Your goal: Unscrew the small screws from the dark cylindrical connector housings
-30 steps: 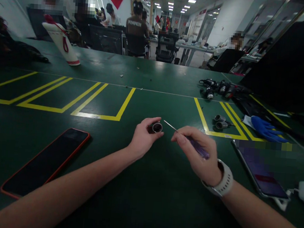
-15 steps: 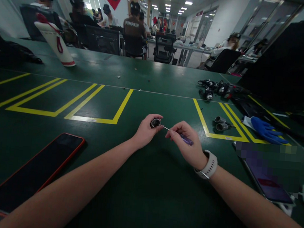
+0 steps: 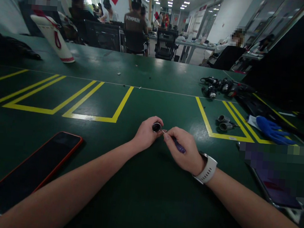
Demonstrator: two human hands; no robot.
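Note:
My left hand (image 3: pixel 145 134) is closed around a small dark hollow cylindrical part (image 3: pixel 156 127), its round opening with a shiny rim facing up toward me. In my right hand (image 3: pixel 186 150) is a screwdriver with a purple handle (image 3: pixel 179 146), gripped between thumb and fingers. Its thin metal shaft slants up and left to the near right side of the part's rim. Whether the tip is inside or touches the edge, I cannot tell. Both hands are close together over the green table (image 3: pixel 145 197), and a pale-strapped watch (image 3: pixel 207 169) is on my right wrist.
Two similar grey cylindrical parts (image 3: pixel 225 126) lie inside yellow tape lines at right. Beyond them are a blue glove (image 3: pixel 271 130) and dark cabled parts (image 3: pixel 213 89). Phones lie at left (image 3: pixel 31 169) and right (image 3: pixel 275 183). A white tumbler (image 3: pixel 54 37) stands far left; people sit behind.
The part's opening has turned more toward me. My right hand has shifted slightly down and nearer the left one, and the screwdriver slants more steeply. The view has shifted a little.

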